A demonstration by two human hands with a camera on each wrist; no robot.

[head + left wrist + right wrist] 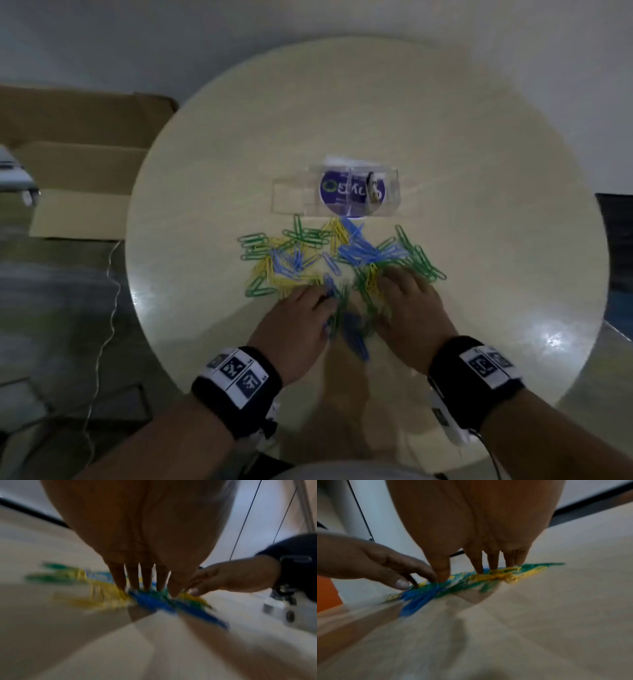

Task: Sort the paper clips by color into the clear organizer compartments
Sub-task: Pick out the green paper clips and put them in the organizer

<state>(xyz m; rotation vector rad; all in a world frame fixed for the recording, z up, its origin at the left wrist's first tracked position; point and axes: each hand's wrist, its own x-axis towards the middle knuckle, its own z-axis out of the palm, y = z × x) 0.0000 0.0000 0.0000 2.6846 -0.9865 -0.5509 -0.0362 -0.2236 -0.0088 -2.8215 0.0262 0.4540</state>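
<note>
A loose heap of green, yellow and blue paper clips [329, 257] is spread over the middle of the round table [479, 240]. Behind it stands the clear organizer [291, 198], with a purple label showing through its right part. My left hand [308, 308] lies palm down at the heap's near edge, its straight fingers [133, 580] touching the clips [150, 599]. My right hand [404, 301] lies the same way beside it, fingers [479, 563] straight on the clips [496, 576]. Both wrist views are blurred by motion.
Flattened cardboard boxes [78, 164] lie on the floor to the left of the table, with a thin cable [109, 308] trailing past them. The table's near edge is just in front of my wrists.
</note>
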